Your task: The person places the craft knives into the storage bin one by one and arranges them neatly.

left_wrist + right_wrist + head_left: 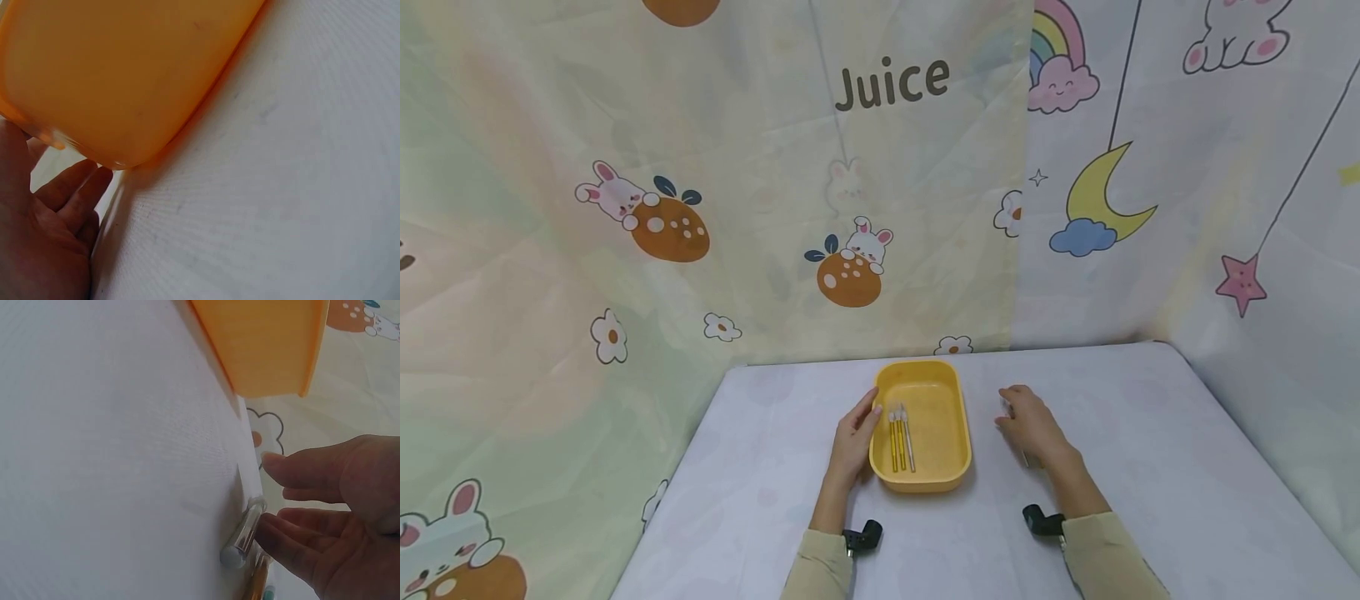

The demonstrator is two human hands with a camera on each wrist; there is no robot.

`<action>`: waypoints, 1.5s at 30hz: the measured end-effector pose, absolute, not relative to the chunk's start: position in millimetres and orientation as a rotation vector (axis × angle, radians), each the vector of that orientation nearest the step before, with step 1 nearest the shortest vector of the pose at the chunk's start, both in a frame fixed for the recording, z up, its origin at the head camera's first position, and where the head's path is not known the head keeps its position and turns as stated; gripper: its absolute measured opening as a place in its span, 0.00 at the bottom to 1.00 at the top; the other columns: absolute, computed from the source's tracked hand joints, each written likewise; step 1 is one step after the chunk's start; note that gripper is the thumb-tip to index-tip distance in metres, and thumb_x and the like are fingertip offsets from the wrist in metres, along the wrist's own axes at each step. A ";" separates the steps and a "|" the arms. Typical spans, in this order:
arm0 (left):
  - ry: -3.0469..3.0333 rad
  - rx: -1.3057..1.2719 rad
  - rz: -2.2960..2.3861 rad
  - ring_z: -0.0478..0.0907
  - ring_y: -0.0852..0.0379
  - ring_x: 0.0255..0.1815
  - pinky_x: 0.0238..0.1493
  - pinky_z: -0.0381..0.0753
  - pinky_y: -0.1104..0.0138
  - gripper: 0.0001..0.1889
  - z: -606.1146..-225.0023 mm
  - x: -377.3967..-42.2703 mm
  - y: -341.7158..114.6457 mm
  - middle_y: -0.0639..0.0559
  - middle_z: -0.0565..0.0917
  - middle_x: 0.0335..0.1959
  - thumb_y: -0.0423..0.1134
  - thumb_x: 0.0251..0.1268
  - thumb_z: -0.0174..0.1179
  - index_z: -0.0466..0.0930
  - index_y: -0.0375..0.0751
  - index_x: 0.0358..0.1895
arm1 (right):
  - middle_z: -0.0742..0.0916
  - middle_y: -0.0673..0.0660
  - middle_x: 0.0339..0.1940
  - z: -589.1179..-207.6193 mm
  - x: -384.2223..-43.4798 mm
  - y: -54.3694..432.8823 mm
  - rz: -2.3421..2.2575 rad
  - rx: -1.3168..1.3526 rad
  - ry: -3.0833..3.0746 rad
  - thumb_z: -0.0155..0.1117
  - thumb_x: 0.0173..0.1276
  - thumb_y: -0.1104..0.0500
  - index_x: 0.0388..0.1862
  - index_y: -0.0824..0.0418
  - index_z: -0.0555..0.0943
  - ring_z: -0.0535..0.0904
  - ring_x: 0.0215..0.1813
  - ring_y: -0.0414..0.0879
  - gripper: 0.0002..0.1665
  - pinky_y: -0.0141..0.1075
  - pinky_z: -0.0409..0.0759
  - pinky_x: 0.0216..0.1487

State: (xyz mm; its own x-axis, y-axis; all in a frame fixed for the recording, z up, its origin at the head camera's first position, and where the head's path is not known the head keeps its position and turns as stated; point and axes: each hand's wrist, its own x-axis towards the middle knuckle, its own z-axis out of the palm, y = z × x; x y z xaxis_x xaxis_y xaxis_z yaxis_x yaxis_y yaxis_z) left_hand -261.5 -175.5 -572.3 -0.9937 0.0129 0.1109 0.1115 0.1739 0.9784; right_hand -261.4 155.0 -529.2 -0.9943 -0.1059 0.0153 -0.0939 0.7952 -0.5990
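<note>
In the head view, a yellow tray sits on the white-covered counter, in front of a printed cloth backdrop bearing the word "Juice". Inside the tray, toward its left side, lie two yellow pens and a pale pen, side by side and running lengthwise. The left hand holds the tray's left edge, thumb at the rim. The right hand is to the right of the tray, well apart from it, over a slender thing that it mostly covers. Beige sleeves reach the wrists, each wearing a small black device.

In the left wrist view, the tray fills the upper left; the left hand's fingers meet its outer side low down, near the corner.

In the right wrist view, the right hand's thumb and fingers stand apart with a gap between them. A silver pen lies on the counter right by the fingertips, perhaps touching them. An amber pen lies beside it, partly cut off by the frame.
</note>
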 end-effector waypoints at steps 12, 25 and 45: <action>-2.325 -0.151 -1.969 0.62 0.53 0.82 0.82 0.62 0.53 0.24 -573.2 -262.2 -174.4 0.60 0.71 0.78 0.51 0.80 0.56 0.72 0.60 0.76 | 0.76 0.75 0.70 -532.4 -262.4 154.0 -0.946 -0.161 2.950 0.70 0.71 0.62 0.71 0.74 0.73 0.72 0.72 0.71 0.34 0.63 0.74 0.72; -2.326 -0.134 -1.970 0.63 0.54 0.82 0.83 0.62 0.53 0.25 -573.0 -261.5 -174.9 0.61 0.72 0.77 0.53 0.79 0.57 0.73 0.61 0.75 | 0.81 0.74 0.65 -536.4 -263.4 153.4 -0.894 -0.222 2.976 0.70 0.71 0.63 0.69 0.72 0.76 0.76 0.68 0.69 0.31 0.62 0.77 0.69; -2.343 -0.117 -1.968 0.64 0.56 0.81 0.81 0.64 0.56 0.23 -571.8 -261.0 -174.3 0.62 0.72 0.77 0.53 0.80 0.57 0.73 0.67 0.74 | 0.82 0.73 0.60 -539.1 -263.4 154.5 -0.809 -0.318 3.013 0.72 0.68 0.61 0.64 0.73 0.80 0.78 0.62 0.67 0.28 0.60 0.80 0.65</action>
State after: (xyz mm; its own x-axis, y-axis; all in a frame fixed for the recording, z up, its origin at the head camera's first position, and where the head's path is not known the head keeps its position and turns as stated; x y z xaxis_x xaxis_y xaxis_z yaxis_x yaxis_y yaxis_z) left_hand -261.0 -174.3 -571.8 -0.9940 0.0074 0.1096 0.1092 0.1723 0.9790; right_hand -263.4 154.5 -539.1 -0.9794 -0.1963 0.0464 -0.1931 0.8463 -0.4965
